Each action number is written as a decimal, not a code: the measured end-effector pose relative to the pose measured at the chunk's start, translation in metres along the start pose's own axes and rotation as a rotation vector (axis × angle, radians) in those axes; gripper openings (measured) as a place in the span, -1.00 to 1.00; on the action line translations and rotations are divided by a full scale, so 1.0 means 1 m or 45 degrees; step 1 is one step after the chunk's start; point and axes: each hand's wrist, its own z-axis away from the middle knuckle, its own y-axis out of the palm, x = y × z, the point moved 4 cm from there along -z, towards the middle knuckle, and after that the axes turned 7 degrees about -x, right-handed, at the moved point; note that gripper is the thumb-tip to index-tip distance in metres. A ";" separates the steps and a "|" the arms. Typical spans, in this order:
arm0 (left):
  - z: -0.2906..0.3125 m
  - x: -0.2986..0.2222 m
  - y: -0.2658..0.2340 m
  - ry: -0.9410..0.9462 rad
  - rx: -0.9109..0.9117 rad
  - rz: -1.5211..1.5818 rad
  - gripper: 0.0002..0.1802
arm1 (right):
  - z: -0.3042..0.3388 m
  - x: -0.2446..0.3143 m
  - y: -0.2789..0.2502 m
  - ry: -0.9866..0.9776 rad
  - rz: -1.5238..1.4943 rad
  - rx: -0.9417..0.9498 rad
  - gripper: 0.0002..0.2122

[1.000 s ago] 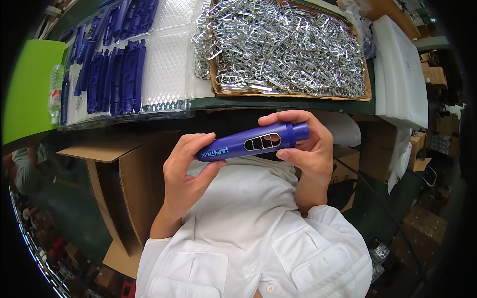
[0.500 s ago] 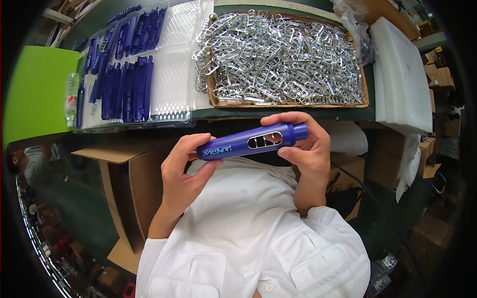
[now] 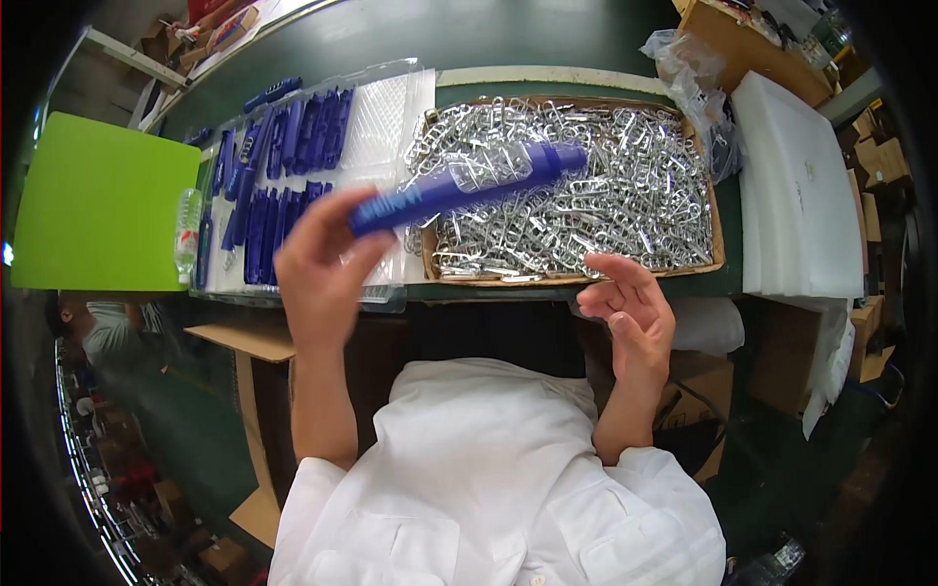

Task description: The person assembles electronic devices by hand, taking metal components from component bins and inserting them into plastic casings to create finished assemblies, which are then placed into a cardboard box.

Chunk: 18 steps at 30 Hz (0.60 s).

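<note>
My left hand [image 3: 327, 264], smeared by motion, grips one end of a blue plastic tube-shaped casing [image 3: 415, 197]. The casing has a long oval window and a narrower collar at its far end. It is held up, tilted slightly, above the left part of a cardboard box of shiny bent-wire metal pieces [image 3: 606, 186]. Away from the casing, my right hand [image 3: 635, 317] is raised near the box's front edge, fingers apart and curled a little, holding nothing. Blue half-shell casings [image 3: 259, 234] lie in a clear plastic tray [image 3: 376, 107] left of the box.
On the left stand a bright green board [image 3: 103, 205] and a clear bottle [image 3: 187, 234]. White foam sheets [image 3: 796, 186] are stacked at the right, beside a crumpled plastic bag [image 3: 699, 83]. Below the table is an open cardboard carton [image 3: 249, 391]. Another person [image 3: 117, 332] is at the far left.
My right hand has let go of the casing and stays near the table edge. My left hand has carried the casing forward, over the box. The view has tilted up, showing more table.
</note>
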 end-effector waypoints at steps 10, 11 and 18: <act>-0.264 0.107 0.099 -0.139 0.421 -0.293 -0.47 | 0.008 -0.001 -0.025 0.036 0.210 -0.086 -0.68; -0.278 0.116 0.113 -0.148 0.486 -0.470 -0.45 | 0.007 -0.001 -0.027 0.030 0.208 -0.111 -0.68; -0.338 0.169 0.152 -0.212 0.476 -0.927 -0.42 | 0.002 0.009 -0.039 -0.026 0.285 -0.203 -0.72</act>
